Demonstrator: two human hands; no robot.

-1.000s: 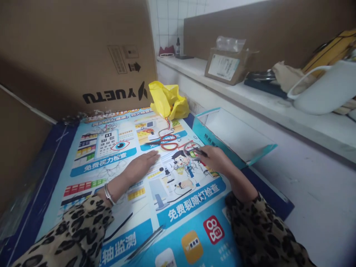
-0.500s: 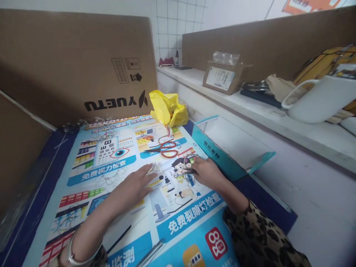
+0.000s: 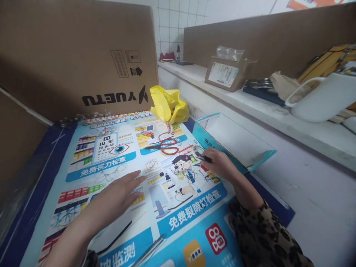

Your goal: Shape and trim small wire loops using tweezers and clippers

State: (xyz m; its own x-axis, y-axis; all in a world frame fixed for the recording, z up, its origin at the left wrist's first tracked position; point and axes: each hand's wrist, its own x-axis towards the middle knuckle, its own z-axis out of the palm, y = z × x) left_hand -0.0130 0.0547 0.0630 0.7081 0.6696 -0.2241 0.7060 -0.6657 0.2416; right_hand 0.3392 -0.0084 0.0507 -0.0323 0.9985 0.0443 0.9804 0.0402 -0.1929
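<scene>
So, biggest first: we've got a huge cardboard box (image 3: 119, 40) at the far end, YUETU printed on it upside down. Then there's our desk (image 3: 62, 129), mostly covered by a bright poster (image 3: 180, 241), with a teal box (image 3: 233, 141) gaping along the right side, by the wall. A crumpled yellow bag (image 3: 168, 105) sits near the cardboard. Our left grip (image 3: 124, 191) is loose, fingers apart over the poster; can't tell if they touch it. Our right grip (image 3: 219, 163) is clenched just beside the teal box. Orange-red-handled scissors (image 3: 169, 147) lie between the bag and our hands. Smallest is the slim dark tool (image 3: 206, 158) pinched in that right grip, over the poster.
</scene>
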